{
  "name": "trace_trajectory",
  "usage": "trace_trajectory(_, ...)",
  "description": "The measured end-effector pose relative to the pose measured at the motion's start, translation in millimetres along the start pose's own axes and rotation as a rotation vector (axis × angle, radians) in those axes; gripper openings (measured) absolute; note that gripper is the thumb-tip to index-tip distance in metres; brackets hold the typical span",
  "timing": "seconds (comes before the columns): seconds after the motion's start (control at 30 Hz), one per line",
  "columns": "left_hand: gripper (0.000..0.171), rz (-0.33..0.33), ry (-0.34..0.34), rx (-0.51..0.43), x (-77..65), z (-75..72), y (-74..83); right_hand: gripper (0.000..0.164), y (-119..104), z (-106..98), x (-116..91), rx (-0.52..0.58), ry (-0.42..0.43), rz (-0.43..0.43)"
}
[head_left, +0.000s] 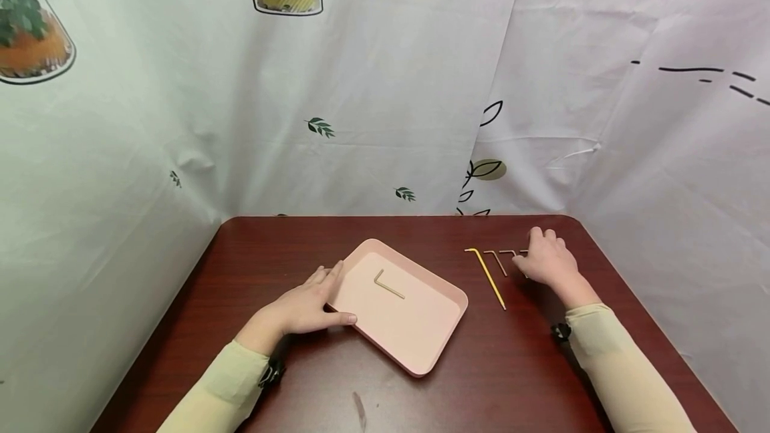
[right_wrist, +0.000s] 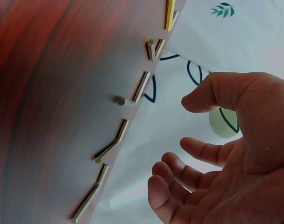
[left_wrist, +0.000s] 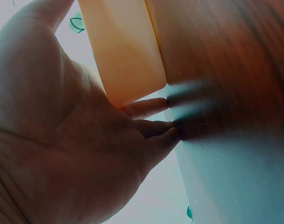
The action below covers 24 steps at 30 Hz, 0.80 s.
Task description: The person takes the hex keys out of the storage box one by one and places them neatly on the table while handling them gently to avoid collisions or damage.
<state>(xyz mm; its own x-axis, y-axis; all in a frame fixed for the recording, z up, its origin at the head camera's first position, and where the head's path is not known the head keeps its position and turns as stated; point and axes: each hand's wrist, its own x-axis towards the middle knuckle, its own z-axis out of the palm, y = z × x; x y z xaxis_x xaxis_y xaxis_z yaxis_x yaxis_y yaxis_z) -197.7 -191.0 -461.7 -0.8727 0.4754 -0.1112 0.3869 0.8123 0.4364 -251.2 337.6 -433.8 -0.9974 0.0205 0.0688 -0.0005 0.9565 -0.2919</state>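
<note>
A shallow pink tray (head_left: 421, 289) lies at an angle on the table, with one brass-coloured hex key (head_left: 392, 291) inside. My left hand (head_left: 303, 306) rests against its left corner, fingers along one side and thumb at the near rim. In the left wrist view the fingertips reach the tabletop beside the tray wall (left_wrist: 125, 51). To the right lies a row of L-shaped hex keys: a long yellow one (head_left: 491, 280) and several smaller brass-coloured ones (right_wrist: 142, 87). Over the right end of that row hovers my right hand (head_left: 549, 259), fingers loosely bent and nothing between them, partly hiding the keys.
The dark red wooden table (head_left: 481, 379) has rounded far corners. White printed cloth (head_left: 361, 85) hangs close behind it and on both sides. A dull smear (head_left: 359, 411) marks the tabletop near the front.
</note>
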Motion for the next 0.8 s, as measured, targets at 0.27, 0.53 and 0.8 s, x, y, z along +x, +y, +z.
trace_trajectory(0.27, 0.128, 0.001, 0.005, -0.003, 0.8, 0.5, -0.9, 0.056, -11, 1, -2, 0.007, 0.015, -0.028)
trace_trajectory(0.53, 0.128, 0.002, 0.001, -0.007, -0.1, 0.3, -0.3, 0.055, -18, 3, -4, 0.009, 0.029, -0.044)
trace_trajectory(0.8, 0.128, 0.003, 0.001, -0.001, 0.6, -0.8, -0.3, 0.057, -30, 3, -9, 0.009, 0.055, -0.064)
